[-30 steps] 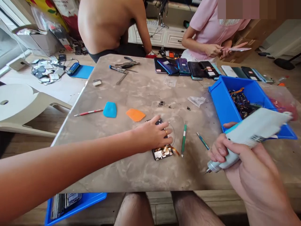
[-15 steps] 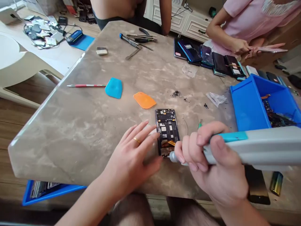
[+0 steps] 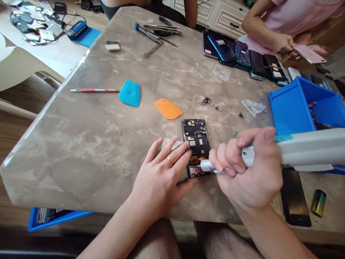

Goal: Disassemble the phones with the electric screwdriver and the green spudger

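Grey driver clenched in the right hand could slip and gouge the opened phone, towards the worktop's front edge, if the spread left hand lets it shift.

Marbled tabletop: slim red-and-silver tool touching blue pad; orange pad apart, to its right. Toward far edge, blue-capped screwdriver among metal tools; black-and-white block to their left. Overlapping phones at far right; crumpled transparent bag just beside blue bin. Gold-toned cylinder at near right. Co-worker in pink top holding pink phone.
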The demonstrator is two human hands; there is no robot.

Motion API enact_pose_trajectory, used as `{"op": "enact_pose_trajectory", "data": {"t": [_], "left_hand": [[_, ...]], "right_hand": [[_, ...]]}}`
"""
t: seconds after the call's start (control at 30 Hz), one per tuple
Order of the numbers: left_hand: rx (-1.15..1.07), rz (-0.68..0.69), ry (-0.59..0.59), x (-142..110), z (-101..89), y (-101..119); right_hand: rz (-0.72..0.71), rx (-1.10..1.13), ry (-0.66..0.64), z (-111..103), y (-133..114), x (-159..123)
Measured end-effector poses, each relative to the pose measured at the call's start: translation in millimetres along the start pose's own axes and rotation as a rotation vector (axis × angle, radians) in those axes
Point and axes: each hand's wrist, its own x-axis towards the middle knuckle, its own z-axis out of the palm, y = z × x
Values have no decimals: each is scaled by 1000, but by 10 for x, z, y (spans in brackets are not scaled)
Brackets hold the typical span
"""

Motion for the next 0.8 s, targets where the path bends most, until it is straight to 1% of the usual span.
{"op": "enact_pose_trajectory", "data": {"t": [0.1,0.4,0.67,0.8], "left_hand": [[-5,-6,-2,2,0,-3],[-6,-8,1,3,9,-5],[-13,-9,9,1,8,0],[-14,-12,2,-1,5,2]], "right_hand": [[-12,-12,22,-5,-10,23],[66,-32,92,19,-28,70],[91,-33,101,3,-43,59],[81,-17,82,-16,-32,55]]}}
